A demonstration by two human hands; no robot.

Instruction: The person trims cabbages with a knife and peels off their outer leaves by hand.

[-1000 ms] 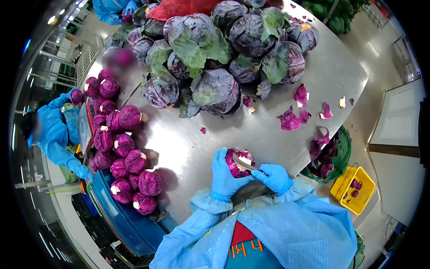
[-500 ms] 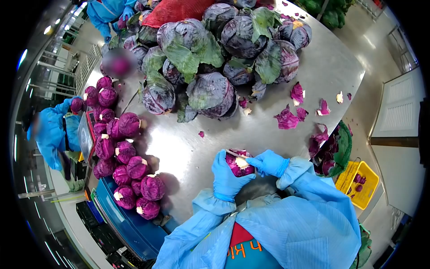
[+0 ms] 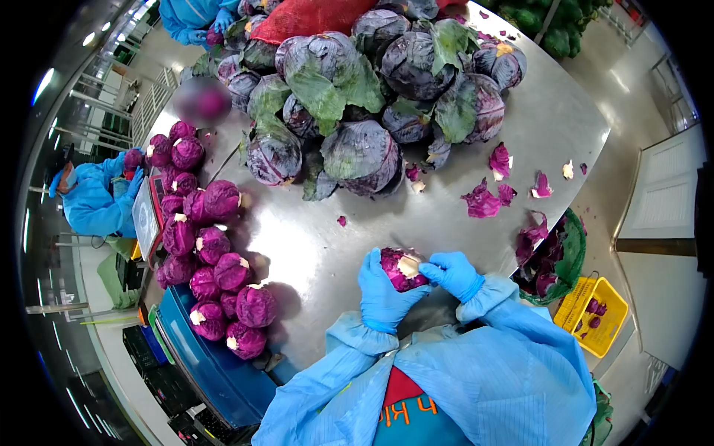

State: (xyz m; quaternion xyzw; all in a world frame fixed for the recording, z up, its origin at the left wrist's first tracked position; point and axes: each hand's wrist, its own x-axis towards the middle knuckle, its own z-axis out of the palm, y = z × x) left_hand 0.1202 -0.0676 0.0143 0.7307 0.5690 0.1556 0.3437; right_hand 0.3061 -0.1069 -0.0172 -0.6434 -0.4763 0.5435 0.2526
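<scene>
My left hand [image 3: 384,293], in a blue glove, is wrapped round a small trimmed red cabbage [image 3: 401,269] whose pale stem end faces up. At the cabbage's right side, the fingers of my right hand [image 3: 452,275] are curled closed. A knife showed in this hand earlier; its blade cannot be made out now. Left of my hands lies a pile of trimmed purple cabbages [image 3: 232,272]. Beyond them is a heap of untrimmed cabbages [image 3: 362,157] with green outer leaves.
Loose purple leaves [image 3: 482,201] lie on the steel table [image 3: 320,245]. A green basket [image 3: 571,256] of leaves and a yellow crate [image 3: 611,318] stand at the right. A blue bin [image 3: 216,372] is at the lower left. Two people in blue work at the left [image 3: 97,197] and top left [image 3: 186,18].
The knife blade, visible across the cabbage before, no longer shows clearly. My right hand has shifted slightly at the cabbage's right side. The person at the left has drawn an arm back up.
</scene>
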